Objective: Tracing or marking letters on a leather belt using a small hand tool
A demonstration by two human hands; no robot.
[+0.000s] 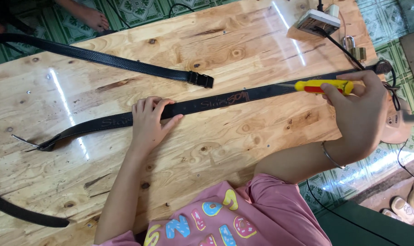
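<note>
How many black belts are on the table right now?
3: one belt lies across the middle under the left hand; a second belt lies beyond it; a third belt curves off the near-left edge, partly hidden.

A glossy wooden bench (225, 150), knots and bright glare streaks showing. Across the middle lies a long black belt (202, 104), its buckle end (31, 143) at the left. Above it, a second black belt (102, 58) runs slantwise to its buckle (201, 79). A third dark strap (20, 213) curves in at the lower left. A white power strip (316, 22) and a padlock (355, 50) sit at the far right corner.
</note>
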